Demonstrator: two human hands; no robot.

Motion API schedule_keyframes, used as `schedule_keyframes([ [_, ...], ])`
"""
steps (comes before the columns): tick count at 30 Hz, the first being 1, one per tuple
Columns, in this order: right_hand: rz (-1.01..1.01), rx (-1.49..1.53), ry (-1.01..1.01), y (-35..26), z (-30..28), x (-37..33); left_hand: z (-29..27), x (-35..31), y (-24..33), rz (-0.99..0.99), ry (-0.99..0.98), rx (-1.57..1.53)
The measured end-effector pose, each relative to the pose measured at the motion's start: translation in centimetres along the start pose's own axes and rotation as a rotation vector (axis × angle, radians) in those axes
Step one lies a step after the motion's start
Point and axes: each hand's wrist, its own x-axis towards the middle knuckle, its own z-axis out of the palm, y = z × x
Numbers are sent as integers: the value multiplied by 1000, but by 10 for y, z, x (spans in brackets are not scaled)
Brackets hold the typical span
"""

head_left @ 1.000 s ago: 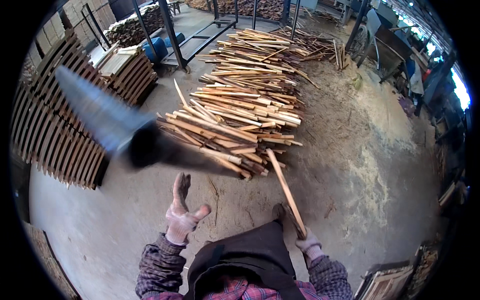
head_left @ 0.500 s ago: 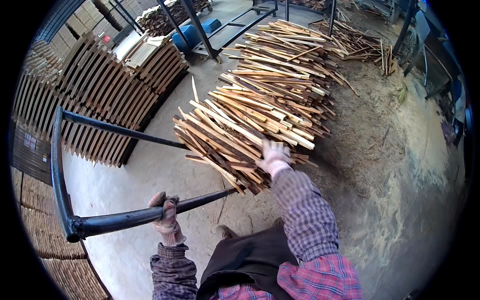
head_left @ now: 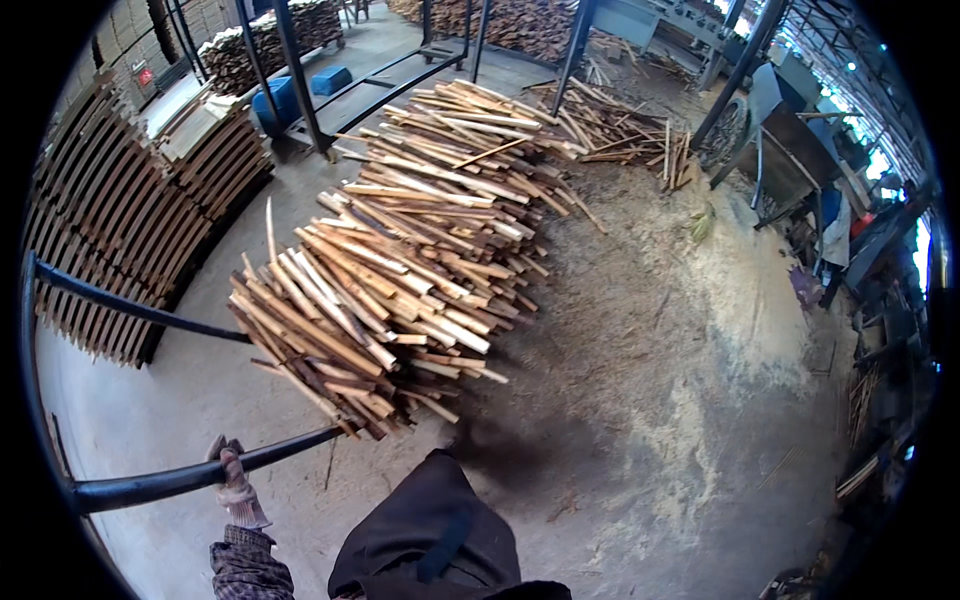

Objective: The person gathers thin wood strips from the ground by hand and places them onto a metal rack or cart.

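Note:
My left hand [head_left: 234,478], in a worn work glove, is wrapped round the dark metal tube [head_left: 165,484] of a frame at the lower left. A second tube [head_left: 140,306] of the frame runs back toward the wood, joined by an upright bar at the far left. In front of me lies a long heap of thin wooden strips [head_left: 400,270], stacked roughly crosswise, some ends jutting out over the floor. The near end of the heap sits between the frame's two tubes. My right hand is out of the picture.
Stacked planks [head_left: 120,210] stand at the left. Behind the heap are a black metal rack [head_left: 385,85] and blue containers [head_left: 331,80]. More loose strips [head_left: 625,130] lie at the back. Machinery [head_left: 790,130] lines the right, beside a floor [head_left: 680,400] strewn with sawdust.
My right hand, which was touching the near right side of the heap, has left the picture. The view has turned right. My left hand keeps its hold on the tube.

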Motion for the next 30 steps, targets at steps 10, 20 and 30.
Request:
schedule_keyframes([
  [10, -166, 279, -150, -89, -50, 49, 23, -22, -69, -321, 635, 438],
  [20, -4, 830, 69, -123, -208, 68, 284, -47, -4, -1340, -468, 1397],
  [30, 28, -161, -68, -109, -356, 167, 763, -69, -139, -350, -1270, 1447],
])
